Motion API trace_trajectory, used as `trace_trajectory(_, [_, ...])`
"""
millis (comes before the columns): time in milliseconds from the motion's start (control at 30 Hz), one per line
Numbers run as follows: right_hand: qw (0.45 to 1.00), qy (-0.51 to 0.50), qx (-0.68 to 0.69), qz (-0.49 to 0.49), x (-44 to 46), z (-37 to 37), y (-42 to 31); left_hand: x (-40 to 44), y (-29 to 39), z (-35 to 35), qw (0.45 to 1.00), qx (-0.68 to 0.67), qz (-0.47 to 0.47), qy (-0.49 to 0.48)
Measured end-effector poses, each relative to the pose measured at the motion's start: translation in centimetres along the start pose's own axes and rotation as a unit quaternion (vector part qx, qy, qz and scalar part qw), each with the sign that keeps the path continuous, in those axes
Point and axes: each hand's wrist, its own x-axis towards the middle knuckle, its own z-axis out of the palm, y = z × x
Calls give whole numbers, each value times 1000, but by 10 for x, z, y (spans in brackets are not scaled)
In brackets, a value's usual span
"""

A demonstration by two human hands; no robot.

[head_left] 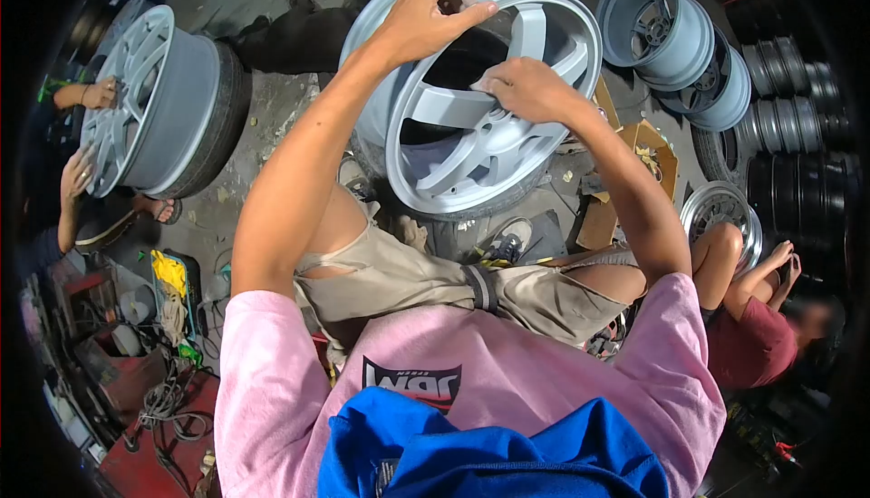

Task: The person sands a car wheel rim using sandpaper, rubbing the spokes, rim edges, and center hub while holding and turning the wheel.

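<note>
Grey wheel (500,138) propped tilted over tire (510,205), whose near edge is exposed. Wheel's far edge met by left hand (435,16), fingers curled; 1 spoke (451,106) touched by right hand (526,90), fingertips bunched; pinched item cannot be told. Surface judged mostly even; work left unclear.

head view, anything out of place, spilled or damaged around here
One thing stands out: the tangled grey cable at lower left, heaped loosely across the red metal surface instead of neatly coiled. No obvious damage shows on the silver spoked metal wheel at the hands, and I see no clear spill.
</note>
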Motion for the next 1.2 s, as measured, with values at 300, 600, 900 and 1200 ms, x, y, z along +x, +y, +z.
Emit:
trace_trajectory(300, [998, -4, -26, 58, 20, -11, -25, 1, 6, -16, 998, 59, 14, 1])
trace_trajectory(600, [978, -87, -167, 91, 30, -30, -20, 2, 6, -4, 999, 35, 6, 10])
trace_trajectory(900, [988, -69, 138, 0, 8, -62, -1, 1, 5, -4, 999, 37, 4, 10])
trace_trajectory(1200, [997, -45, -41, -49, 23, -9, 5, 1, 9, -5, 999, 39, -16, -2])
